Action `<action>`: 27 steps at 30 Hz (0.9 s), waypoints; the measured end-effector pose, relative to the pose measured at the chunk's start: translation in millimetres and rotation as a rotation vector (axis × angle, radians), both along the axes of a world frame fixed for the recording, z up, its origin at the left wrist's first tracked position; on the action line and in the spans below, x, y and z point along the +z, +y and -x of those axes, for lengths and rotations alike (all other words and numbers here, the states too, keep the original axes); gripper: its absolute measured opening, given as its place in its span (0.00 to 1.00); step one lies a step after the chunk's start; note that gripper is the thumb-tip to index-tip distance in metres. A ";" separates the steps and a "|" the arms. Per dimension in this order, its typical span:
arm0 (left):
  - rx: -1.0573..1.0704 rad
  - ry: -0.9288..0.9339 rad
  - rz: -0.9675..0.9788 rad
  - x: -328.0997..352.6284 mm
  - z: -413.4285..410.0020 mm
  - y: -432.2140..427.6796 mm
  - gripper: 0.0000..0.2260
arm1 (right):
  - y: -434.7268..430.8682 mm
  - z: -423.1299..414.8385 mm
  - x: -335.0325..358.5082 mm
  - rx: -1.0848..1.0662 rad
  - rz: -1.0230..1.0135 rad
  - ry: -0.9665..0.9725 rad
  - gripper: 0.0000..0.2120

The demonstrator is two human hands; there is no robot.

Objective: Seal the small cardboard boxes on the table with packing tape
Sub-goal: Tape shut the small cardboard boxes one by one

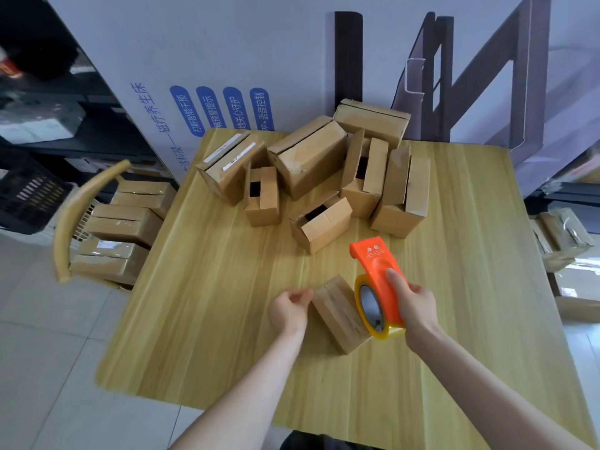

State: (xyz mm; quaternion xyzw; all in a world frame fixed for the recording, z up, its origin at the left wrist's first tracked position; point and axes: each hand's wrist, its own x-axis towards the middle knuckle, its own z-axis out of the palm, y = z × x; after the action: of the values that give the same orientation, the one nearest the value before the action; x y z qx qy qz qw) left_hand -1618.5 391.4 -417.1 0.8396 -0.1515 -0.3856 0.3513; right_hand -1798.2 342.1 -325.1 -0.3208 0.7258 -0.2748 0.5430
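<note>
**One box under the tape, a heap still open**

The wooden table (201,319) carried most of the remaining work. A pile of small cardboard boxes (311,157) lay jumbled at its far side, and several showed dark gaps between loose flaps, so I judged them unsealed. On a chair at the left, off the table, a stack of closed boxes (123,222) had a glossy sheen along their tops. They were probably finished, though the tape itself was hard to make out.

The box in hand (337,316) lay near the table's front edge, between the two hands, with its flaps shut and a shiny band along the seam. The orange tape dispenser (380,271) sat against its right side, with the yellowish tape roll (370,306) low at the near corner. That suggested a strip close to being finished or cut.

The right hand (414,303) was wrapped around the dispenser, thumb on top. The left hand (287,311) was just beside the box's far left corner, fingers loosely curled and holding nothing. I could not tell whether it touched the box.

The big printed carton (194,60) behind the table bore sideways Chinese text, including "磁疗养生床". Its blue ovals included "语音控制". The white label strips (232,152) on one box in the pile and the print on the dispenser were too small to read.
</note>
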 end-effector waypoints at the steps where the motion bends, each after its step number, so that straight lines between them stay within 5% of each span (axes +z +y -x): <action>1: -0.039 -0.099 0.033 2.6 -4.2 -2.7 0.04 | -1.0 5.7 1.8 -0.036 -0.006 -0.021 0.17; 4: -0.260 -0.408 0.234 15.1 -12.8 -18.1 0.09 | -5.5 21.9 7.3 -0.137 0.007 -0.050 0.19; 6: -0.660 -0.522 0.336 17.4 -7.8 -33.7 0.12 | -7.9 30.3 10.4 -0.168 0.023 -0.060 0.18; 9: -1.287 -0.506 0.282 16.8 12.8 -50.9 0.12 | -7.4 40.0 10.8 -0.170 0.029 -0.052 0.18; 11: -1.562 -0.675 0.185 15.5 24.2 -54.2 0.10 | -5.5 46.0 8.8 -0.156 0.029 -0.045 0.18; 14: -1.314 -0.810 0.050 9.8 22.6 -48.7 0.12 | -1.8 54.8 5.0 -0.119 0.041 -0.018 0.19; 18: -0.780 -0.535 -0.058 2.4 9.1 -24.4 0.14 | 3.0 62.4 2.2 -0.023 0.057 0.018 0.20; 24: -0.650 -0.552 -0.175 9.2 19.8 -1.6 0.16 | 6.9 59.1 9.1 0.195 0.077 0.024 0.12; 27: -0.609 -0.459 0.039 25.7 23.0 -14.0 0.14 | 4.9 58.0 14.5 0.292 0.113 0.026 0.09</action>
State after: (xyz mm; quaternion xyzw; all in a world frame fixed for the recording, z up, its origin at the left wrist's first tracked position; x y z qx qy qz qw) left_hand -1641.5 377.4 -391.4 0.8139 -0.4759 -0.2712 0.1937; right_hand -1856.2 346.9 -310.6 -0.4567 0.6616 -0.2291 0.5489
